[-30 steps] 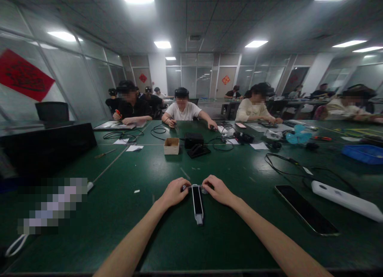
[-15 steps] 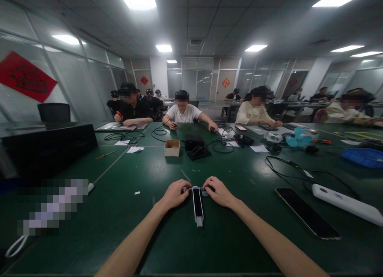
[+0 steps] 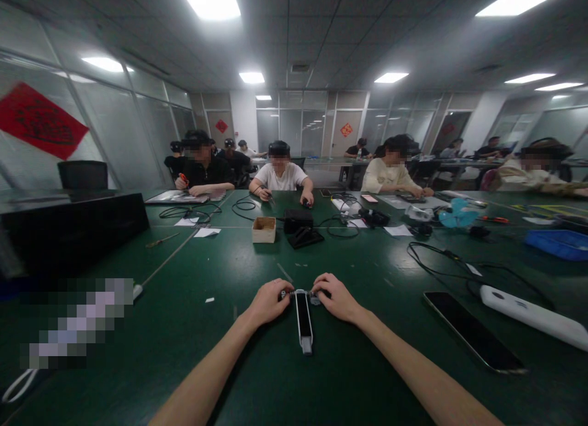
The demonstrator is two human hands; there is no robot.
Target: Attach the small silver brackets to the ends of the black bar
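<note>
on the green surface [image 3: 215,346], a screwdriver [image 3: 162,239] lies far left. mid-surface, the left hand [image 3: 269,302] and right hand [image 3: 337,300] pinch a slim black device [image 3: 303,315] at its metal crosspiece, fingers [image 3: 285,285] curled inward. open room surrounds them before a black phone [image 3: 473,331] and white power strip [image 3: 533,317] near the right edge.

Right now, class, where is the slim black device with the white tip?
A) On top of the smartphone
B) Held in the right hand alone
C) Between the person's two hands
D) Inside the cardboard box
C: the left hand and right hand meet at the top end of the slim black device from either side.
</note>
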